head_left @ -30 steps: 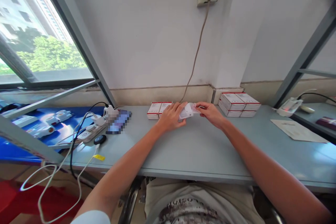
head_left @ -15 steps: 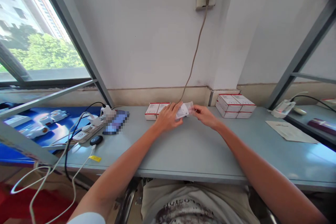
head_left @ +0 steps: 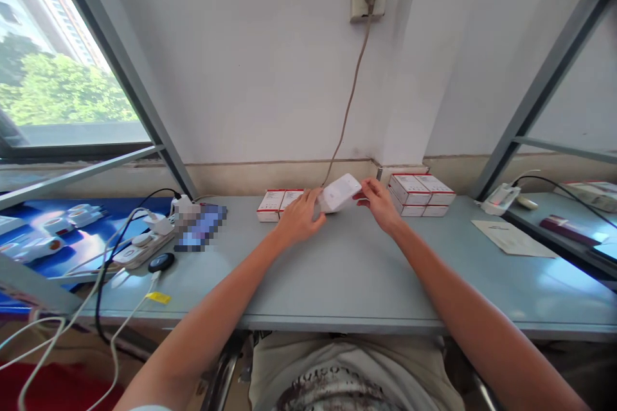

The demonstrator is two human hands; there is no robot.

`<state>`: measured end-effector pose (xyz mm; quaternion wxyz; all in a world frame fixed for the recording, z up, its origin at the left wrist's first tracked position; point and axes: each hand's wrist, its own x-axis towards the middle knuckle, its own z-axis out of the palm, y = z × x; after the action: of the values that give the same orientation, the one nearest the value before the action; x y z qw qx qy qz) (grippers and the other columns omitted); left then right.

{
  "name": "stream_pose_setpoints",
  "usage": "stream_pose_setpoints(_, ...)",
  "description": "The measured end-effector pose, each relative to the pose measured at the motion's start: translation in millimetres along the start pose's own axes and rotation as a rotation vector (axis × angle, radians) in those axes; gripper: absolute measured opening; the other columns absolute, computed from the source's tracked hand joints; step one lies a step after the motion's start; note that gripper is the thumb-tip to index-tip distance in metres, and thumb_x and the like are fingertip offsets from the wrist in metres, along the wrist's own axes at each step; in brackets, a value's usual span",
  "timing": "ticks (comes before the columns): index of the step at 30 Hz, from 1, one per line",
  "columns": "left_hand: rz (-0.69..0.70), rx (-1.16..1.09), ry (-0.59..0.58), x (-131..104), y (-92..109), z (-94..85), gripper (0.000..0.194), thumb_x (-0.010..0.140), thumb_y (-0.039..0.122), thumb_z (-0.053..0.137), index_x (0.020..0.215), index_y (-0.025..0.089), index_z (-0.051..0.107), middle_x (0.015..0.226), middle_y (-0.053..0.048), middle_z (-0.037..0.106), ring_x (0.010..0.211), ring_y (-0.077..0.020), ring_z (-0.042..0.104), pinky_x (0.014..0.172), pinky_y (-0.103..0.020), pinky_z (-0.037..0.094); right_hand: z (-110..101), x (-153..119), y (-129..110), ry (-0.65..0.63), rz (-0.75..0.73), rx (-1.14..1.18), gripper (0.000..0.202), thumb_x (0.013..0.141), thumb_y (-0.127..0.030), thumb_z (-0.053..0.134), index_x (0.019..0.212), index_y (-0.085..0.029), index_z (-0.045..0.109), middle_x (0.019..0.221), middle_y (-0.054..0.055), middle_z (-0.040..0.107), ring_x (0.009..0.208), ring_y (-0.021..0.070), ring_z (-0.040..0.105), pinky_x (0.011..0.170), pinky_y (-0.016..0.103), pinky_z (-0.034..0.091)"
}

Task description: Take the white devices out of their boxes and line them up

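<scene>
A white rectangular plastic device (head_left: 343, 190) with rounded corners is held tilted above the table, its right end raised. My left hand (head_left: 303, 215) is closed around its left end, where a see-through plastic bag seems to bunch by the fingers. At the other end, my right hand (head_left: 380, 202) pinches close to the device's right corner; the exact contact is too small to make out. Just left of my left hand stand small white boxes with red edges (head_left: 270, 204), partly covered by the fingers. More such boxes (head_left: 418, 192) are stacked beyond my right hand.
On the left of the grey table (head_left: 337, 282) lie a power strip (head_left: 142, 250) with cables, a blurred phone (head_left: 201, 228) and a round black device (head_left: 161, 262). A paper sheet (head_left: 511, 239) rests at right. A cable (head_left: 354, 87) hangs from a wall socket.
The white device now shows a larger plain face and tilts upward at its right end. The clear bag end at my right fingers is no longer visible there. The view has shifted slightly right.
</scene>
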<state>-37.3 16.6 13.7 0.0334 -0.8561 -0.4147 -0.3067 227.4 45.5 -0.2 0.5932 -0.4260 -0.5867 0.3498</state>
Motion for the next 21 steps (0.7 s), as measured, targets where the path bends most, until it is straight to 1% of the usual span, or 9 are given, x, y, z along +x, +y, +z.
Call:
stream_pose_setpoints(3, 0.018, -0.014, -0.061, -1.8, -7.5, -4.5, 0.055, 0.096, 0.025, 0.06, 0.149, 0.021, 0.048, 0.127, -0.012, 0.068, 0.112, -0.0312, 0.07, 0.096, -0.048, 0.058, -9.7, 7.4, 11.1, 0.159, 0.11, 0.11, 0.047, 0.091, -0.073, 0.06, 0.096, -0.028, 0.048, 0.097, 0.006, 0.064, 0.087, 0.0236, 0.071, 0.076, 0.039, 0.061)
stream_pose_setpoints(5, 0.068, -0.047, -0.115, -3.5, -10.8, -5.5, 0.057, 0.093, 0.024, 0.063, 0.149, 0.022, 0.049, 0.124, -0.011, 0.069, 0.113, -0.0308, 0.07, 0.099, -0.048, 0.058, -17.6, 11.1, 19.7, 0.245, 0.196, 0.137, 0.039, 0.095, -0.065, 0.056, 0.094, -0.027, 0.046, 0.096, 0.006, 0.063, 0.084, 0.0239, 0.072, 0.075, 0.041, 0.063)
stream_pose_setpoints(7, 0.12, -0.066, -0.173, -5.3, -11.0, -4.6, 0.057, 0.091, 0.024, 0.065, 0.147, 0.021, 0.051, 0.125, -0.011, 0.07, 0.118, -0.0316, 0.068, 0.103, -0.049, 0.057, -25.2, 13.0, 28.0, 0.289, 0.272, 0.122, 0.03, 0.098, -0.056, 0.054, 0.094, -0.027, 0.047, 0.096, 0.007, 0.064, 0.083, 0.0243, 0.073, 0.074, 0.041, 0.064)
stream_pose_setpoints(10, 0.184, -0.062, -0.246, -7.3, -5.9, -1.1, 0.056, 0.09, 0.027, 0.068, 0.145, 0.021, 0.055, 0.131, -0.013, 0.069, 0.125, -0.0335, 0.066, 0.108, -0.051, 0.055, -33.7, 13.6, 37.9, 0.302, 0.354, 0.04, 0.021, 0.1, -0.046, 0.052, 0.098, -0.026, 0.05, 0.094, 0.009, 0.066, 0.082, 0.0249, 0.074, 0.071, 0.04, 0.063)
stream_pose_setpoints(14, 0.263, -0.066, -0.26, -9.4, 4.2, 3.6, 0.062, 0.094, 0.034, 0.069, 0.153, 0.025, 0.051, 0.148, -0.013, 0.065, 0.137, -0.0354, 0.061, 0.116, -0.055, 0.05, -38.2, 14.2, 46.5, 0.318, 0.414, -0.005, 0.014, 0.098, -0.04, 0.053, 0.098, -0.026, 0.055, 0.089, 0.008, 0.068, 0.077, 0.024, 0.073, 0.07, 0.041, 0.065)
stream_pose_setpoints(18, 0.298, -0.091, -0.283, -13.1, 9.8, 13.7, 0.069, 0.101, 0.045, 0.067, 0.163, 0.025, 0.044, 0.162, -0.014, 0.056, 0.151, -0.0336, 0.053, 0.124, -0.052, 0.045, -38.3, 16.8, 51.7, 0.316, 0.429, -0.019, 0.015, 0.096, -0.04, 0.056, 0.097, -0.025, 0.06, 0.088, 0.009, 0.069, 0.075, 0.026, 0.074, 0.072, 0.046, 0.066)
stream_pose_setpoints(21, 0.288, -0.105, -0.29, -17.3, 8.9, 28.3, 0.071, 0.109, 0.057, 0.054, 0.17, 0.025, 0.037, 0.171, -0.014, 0.046, 0.16, -0.0317, 0.044, 0.129, -0.052, 0.039, -37.6, 18.5, 53.8, 0.305, 0.436, -0.03, 0.022, 0.097, -0.046, 0.057, 0.101, -0.025, 0.063, 0.087, 0.012, 0.07, 0.078, 0.0284, 0.075, 0.072, 0.047, 0.066)
